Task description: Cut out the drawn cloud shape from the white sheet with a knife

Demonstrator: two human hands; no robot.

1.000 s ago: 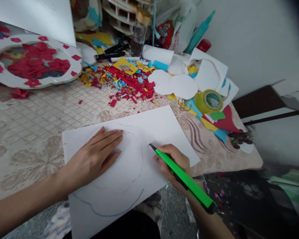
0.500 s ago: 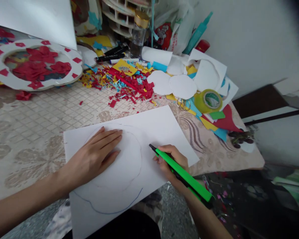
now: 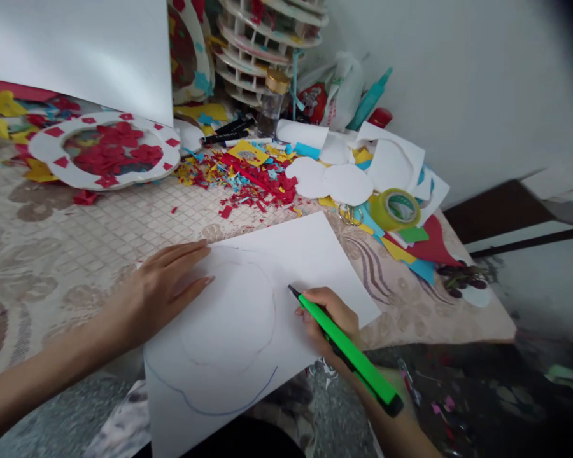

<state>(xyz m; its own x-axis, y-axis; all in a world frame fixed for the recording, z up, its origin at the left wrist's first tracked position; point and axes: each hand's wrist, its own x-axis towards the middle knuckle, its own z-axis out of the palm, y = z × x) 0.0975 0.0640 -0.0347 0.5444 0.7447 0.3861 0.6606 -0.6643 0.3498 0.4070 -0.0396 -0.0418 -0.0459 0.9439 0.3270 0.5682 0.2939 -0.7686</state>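
PLACE: you are, it seems, in a home craft corner | SIGNS: you have flowered tablecloth (image 3: 410, 321), many coloured paper scraps (image 3: 248, 181), tape roll (image 3: 383, 211), pens (image 3: 229, 136), plain wall (image 3: 458, 76)

No readable text, yellow card (image 3: 247, 153) (blurred print)

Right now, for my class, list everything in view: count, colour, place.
Sheet with outlines: 1, white, front centre
Cutter: 1, green, over sheet
Tape roll: 1, yellow, right
Paper scraps: many, multicoloured, centre
Round cutouts: several, white, left of tape roll
Decorated frames: 2, mainly white, back left
Panel: 1, white, back left
Tiered rack: 1, whitish, back
Jar: 1, clear, before rack
Pointed bottle: 1, teal, back right
Plastic bag: 1, whitish, back
Pens: several, mostly black, before jar
Tablecloth: 1, beige, beneath
Left hand: 1, bare, sheet's left edge
Right hand: 1, gripping cutter
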